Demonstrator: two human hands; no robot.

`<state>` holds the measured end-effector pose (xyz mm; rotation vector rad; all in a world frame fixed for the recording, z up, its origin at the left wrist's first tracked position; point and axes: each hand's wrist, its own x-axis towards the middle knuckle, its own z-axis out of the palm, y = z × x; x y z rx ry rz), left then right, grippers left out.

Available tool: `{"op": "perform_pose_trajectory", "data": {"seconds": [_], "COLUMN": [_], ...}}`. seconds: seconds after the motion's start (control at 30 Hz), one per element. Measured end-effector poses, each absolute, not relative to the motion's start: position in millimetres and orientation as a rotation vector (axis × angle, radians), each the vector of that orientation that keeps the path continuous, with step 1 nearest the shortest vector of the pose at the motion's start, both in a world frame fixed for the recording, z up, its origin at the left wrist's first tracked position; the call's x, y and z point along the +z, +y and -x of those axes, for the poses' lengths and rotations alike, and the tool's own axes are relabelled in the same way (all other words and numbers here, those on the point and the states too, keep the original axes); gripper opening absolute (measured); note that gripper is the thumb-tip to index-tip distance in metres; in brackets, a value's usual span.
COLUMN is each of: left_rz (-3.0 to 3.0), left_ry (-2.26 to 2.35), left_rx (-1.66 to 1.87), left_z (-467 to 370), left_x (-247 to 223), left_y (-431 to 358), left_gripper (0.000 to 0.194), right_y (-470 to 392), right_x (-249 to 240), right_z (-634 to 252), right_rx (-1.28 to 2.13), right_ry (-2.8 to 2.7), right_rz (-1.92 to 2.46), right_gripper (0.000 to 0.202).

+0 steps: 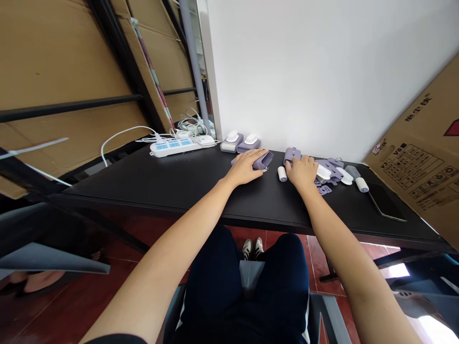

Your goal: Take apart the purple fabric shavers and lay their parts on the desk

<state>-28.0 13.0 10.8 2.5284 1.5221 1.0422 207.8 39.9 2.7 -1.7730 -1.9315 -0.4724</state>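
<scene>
My left hand (pixel 246 167) is closed around a soft purple case (pixel 264 161) whose end gapes open towards the right. A small metallic or clear piece shows below that end. Over the right group of parts, my right hand (pixel 301 173) has its fingers curled down. Its thumb lies near another purple case (pixel 292 154), and what its fingertips grip, if anything, is hidden. Between the hands a white roller (pixel 282 174) rests on the table. White oval brush-like pieces (pixel 323 172) and flat purple cutouts (pixel 334 173) lie right of my right hand.
Two purple cases with white oval tops (pixel 232 138) stand against the wall. A white power strip (pixel 179 145) with cables lies at the left rear of the black table (pixel 161 179). A phone (pixel 386 201) and a cardboard box (pixel 423 162) are at the right.
</scene>
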Motion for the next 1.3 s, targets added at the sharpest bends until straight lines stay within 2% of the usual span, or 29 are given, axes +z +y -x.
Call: {"op": "perform_pose_trajectory", "data": {"seconds": [0.4,0.6,0.9,1.1,1.3], "left_rz": [-2.499,-2.499,-2.476,-2.489,-2.339], "left_ry": [1.514,1.533,1.573,1.537,1.328], "left_rx": [1.099,1.099,1.14,1.17,1.365], "left_z": [28,27,28,30,27], "left_x": [11,11,9,9,15], "left_y": [13,13,14,15,14], "left_gripper": [0.075,0.075,0.074,0.074,0.075], "right_y": [28,19,6,13,18], "right_x": [-1,10,-5,-5,1], "right_z": [-211,-207,-179,-195,-207], "right_rx": [-0.409,-0.444,-0.499,-0.513,-0.461], "right_ry": [-2.082,-1.852,-2.278,-2.072,-1.84], "right_rz": [1.781,1.639,1.594,1.831,1.695], "right_gripper": [0.03,0.042,0.036,0.036,0.041]}}
